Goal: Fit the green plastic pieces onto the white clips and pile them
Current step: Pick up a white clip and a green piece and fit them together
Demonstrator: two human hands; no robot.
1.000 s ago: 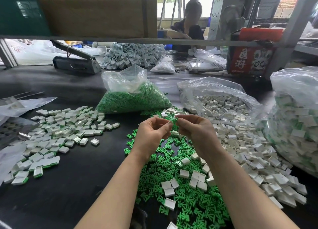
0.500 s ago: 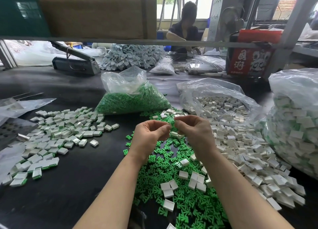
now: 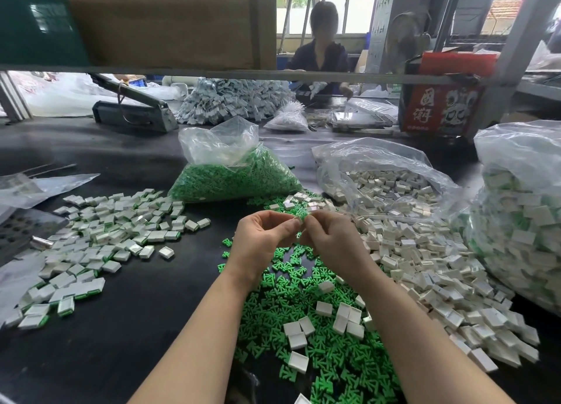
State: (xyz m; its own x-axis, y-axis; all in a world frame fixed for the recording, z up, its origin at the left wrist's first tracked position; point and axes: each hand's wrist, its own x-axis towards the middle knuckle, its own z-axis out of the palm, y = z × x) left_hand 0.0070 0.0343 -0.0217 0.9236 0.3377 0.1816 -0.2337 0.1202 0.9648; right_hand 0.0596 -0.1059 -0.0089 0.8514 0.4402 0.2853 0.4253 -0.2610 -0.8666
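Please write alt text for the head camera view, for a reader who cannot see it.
Left hand and right hand meet fingertip to fingertip, pinching a small piece above loose green pieces on a black table. Assembled clips lie left, white clips right.

Head camera, looking down-forward, close over table (image 3: 91, 358).

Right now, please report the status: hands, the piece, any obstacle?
Left hand and right hand pinch one white clip together above the loose green pieces. Finished pile at left. Nothing in the way.
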